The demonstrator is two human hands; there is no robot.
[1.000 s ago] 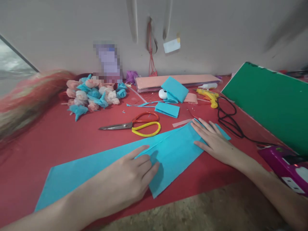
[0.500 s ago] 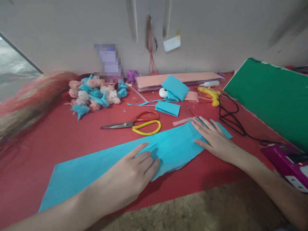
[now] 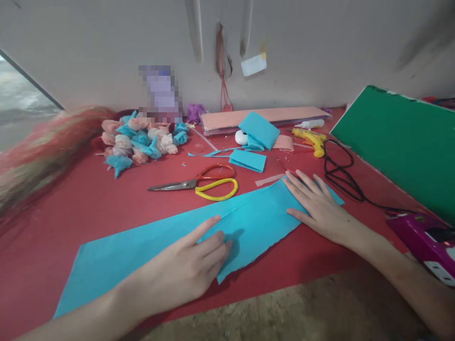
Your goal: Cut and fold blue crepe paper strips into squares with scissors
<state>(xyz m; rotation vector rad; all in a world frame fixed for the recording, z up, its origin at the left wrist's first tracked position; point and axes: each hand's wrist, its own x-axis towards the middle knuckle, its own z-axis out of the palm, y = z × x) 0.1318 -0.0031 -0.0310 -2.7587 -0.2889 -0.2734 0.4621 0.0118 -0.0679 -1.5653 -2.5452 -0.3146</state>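
Grey wall behind, red tabletop (image 3: 106,203) in front, and at far left paper roses (image 3: 142,137) are heaped in blue, pink and white! Next, the scissors (image 3: 188,183) lie just beyond the blue paper sheet (image 3: 263,222), which stretches across the near table, folded over on its right. The left hand (image 3: 199,260) points its index finger along the fold, other fingers curled; whether they pinch paper, I can't quite tell. The right hand (image 3: 316,206) lies flat, fingers spread, on the sheet's right end. Beyond it, a yellow glue gun (image 3: 311,140), then a green board (image 3: 398,147)!
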